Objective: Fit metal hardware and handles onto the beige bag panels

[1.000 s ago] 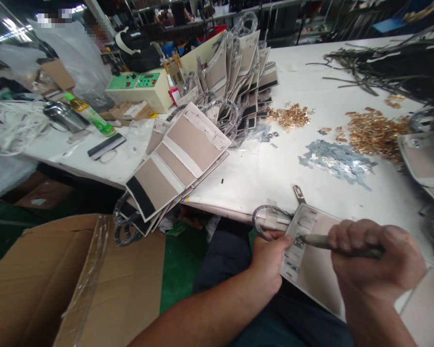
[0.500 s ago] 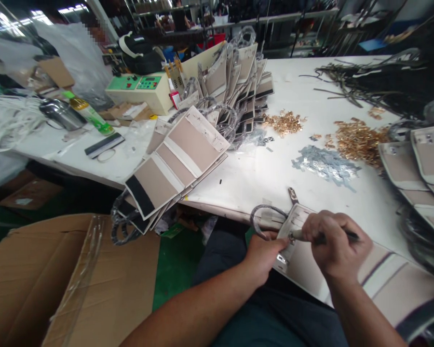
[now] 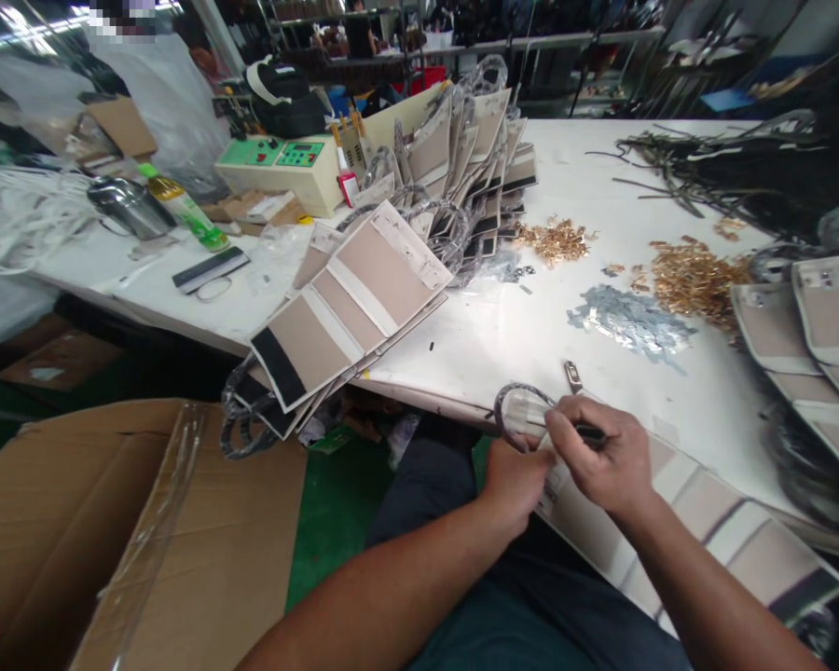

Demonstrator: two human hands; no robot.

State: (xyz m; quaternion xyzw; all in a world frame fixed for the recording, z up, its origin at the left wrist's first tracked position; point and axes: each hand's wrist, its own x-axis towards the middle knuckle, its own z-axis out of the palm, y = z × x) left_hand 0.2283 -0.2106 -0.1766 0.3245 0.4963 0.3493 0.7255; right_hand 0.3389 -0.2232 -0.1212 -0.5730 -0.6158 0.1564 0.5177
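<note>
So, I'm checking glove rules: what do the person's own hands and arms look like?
The left hand and right hand are bare, without gloves. No watch or bracelet shows. The left forearm and right forearm are bare too, with no sleeve in view.

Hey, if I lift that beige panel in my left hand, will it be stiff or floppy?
The beige panel looks thin, so it's probably light for its size. Pale bands cross it, so it may fold along them. Its looped handle seems plastic-wrapped, so that might feel slippery.
</note>
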